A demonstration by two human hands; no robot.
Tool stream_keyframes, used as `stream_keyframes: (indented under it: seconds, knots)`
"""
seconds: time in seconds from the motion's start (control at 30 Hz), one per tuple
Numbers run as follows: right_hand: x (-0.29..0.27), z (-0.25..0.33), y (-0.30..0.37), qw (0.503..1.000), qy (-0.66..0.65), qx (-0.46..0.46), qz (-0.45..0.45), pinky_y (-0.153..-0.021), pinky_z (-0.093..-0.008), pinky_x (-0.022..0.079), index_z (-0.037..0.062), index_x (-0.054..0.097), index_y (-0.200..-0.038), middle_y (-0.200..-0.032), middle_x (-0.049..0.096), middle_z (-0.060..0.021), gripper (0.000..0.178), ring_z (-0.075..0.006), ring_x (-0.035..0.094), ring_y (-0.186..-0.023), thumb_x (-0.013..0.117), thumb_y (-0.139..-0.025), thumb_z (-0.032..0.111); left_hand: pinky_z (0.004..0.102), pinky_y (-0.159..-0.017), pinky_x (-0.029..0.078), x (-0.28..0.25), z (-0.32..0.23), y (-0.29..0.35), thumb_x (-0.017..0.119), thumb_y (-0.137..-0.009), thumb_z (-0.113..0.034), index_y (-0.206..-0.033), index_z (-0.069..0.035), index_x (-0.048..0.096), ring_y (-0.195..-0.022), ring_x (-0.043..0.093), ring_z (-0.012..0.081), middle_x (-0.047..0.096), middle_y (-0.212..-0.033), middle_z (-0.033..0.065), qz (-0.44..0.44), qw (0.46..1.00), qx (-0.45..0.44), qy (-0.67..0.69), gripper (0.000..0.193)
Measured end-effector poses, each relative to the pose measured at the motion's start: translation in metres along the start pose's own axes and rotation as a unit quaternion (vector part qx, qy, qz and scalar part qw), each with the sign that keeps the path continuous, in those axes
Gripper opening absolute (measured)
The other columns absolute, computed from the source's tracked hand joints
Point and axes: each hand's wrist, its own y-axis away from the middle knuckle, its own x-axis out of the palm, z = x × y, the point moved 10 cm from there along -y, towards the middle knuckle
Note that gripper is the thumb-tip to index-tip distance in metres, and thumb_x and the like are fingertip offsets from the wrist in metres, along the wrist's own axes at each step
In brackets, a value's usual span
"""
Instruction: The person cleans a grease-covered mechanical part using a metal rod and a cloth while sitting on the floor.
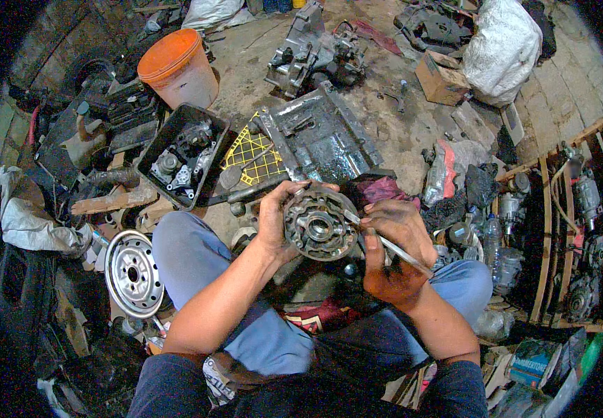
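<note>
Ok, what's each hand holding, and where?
Left hand: round metal part, by its left rim. Right hand: slim metal tool, near its upper end.

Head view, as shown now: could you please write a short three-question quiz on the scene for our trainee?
1. Which hand holds the bar, and which holds the round part?
2. True or false: the bucket stands to the left of the carton.
3. What colour is the mesh?
A) red
B) yellow
C) blue

Key:
1. The right hand holds the bar; the left hand holds the round part.
2. True.
3. B.
</note>
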Motion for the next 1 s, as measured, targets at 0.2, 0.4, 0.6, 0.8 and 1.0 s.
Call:
stream_keyframes:
  seconds: [0.2, 0.4, 0.6, 0.8, 1.0]
  knots:
    - [0.007, -0.004, 0.001, 0.999, 0.023, 0.005, 0.032, -0.076, -0.0408, 0.056, 0.0011, 0.068, -0.098, -0.090, 0.068, -0.0167, 0.019, -0.0353, 0.067, -0.087, 0.067, -0.079, 0.000, 0.0463, -0.084, 0.056, 0.001, -0.003, -0.002, 0.050, -0.085, -0.036, -0.112, 0.001, 0.062, -0.088, 0.068, 0.0344, 0.069, -0.106, 0.0189, 0.009, 1.000, 0.027, -0.014, 0.047]
    - [0.016, -0.015, -0.002, 0.996, -0.001, 0.042, 0.078, -0.078, -0.0418, 0.055, 0.0003, 0.067, -0.096, -0.091, 0.068, -0.0167, 0.017, -0.0352, 0.067, -0.089, 0.066, -0.080, -0.003, 0.0445, -0.092, 0.053, -0.009, -0.010, -0.008, 0.051, -0.086, -0.033, -0.118, 0.003, 0.058, -0.097, 0.067, 0.0347, 0.068, -0.111, 0.0221, 0.011, 0.995, 0.080, -0.060, 0.049]
    - [0.020, -0.021, -0.002, 0.993, -0.023, 0.045, 0.103, -0.078, -0.0410, 0.056, -0.0011, 0.064, -0.093, -0.096, 0.068, -0.0176, 0.016, -0.0337, 0.068, -0.088, 0.066, -0.078, -0.007, 0.0435, -0.095, 0.053, -0.010, -0.015, -0.004, 0.050, -0.088, -0.027, -0.118, 0.003, 0.058, -0.103, 0.067, 0.0339, 0.067, -0.115, 0.0241, 0.001, 0.988, 0.091, -0.125, 0.044]
    - [0.018, -0.015, 0.001, 0.996, -0.014, 0.029, 0.086, -0.078, -0.0394, 0.058, -0.0009, 0.064, -0.095, -0.097, 0.068, -0.0173, 0.020, -0.0350, 0.068, -0.092, 0.067, -0.076, -0.007, 0.0425, -0.094, 0.053, -0.008, -0.012, -0.003, 0.050, -0.088, -0.029, -0.116, 0.002, 0.060, -0.099, 0.067, 0.0319, 0.068, -0.112, 0.0205, 0.006, 0.995, 0.068, -0.073, 0.043]
    - [0.021, -0.009, 0.001, 0.994, 0.026, -0.003, 0.105, -0.078, -0.0398, 0.057, -0.0008, 0.064, -0.095, -0.096, 0.067, -0.0163, 0.020, -0.0349, 0.068, -0.093, 0.066, -0.076, -0.008, 0.0411, -0.091, 0.054, -0.010, -0.005, -0.006, 0.050, -0.089, -0.032, -0.113, 0.001, 0.061, -0.095, 0.068, 0.0317, 0.069, -0.109, 0.0196, -0.002, 0.998, 0.049, -0.028, 0.042]
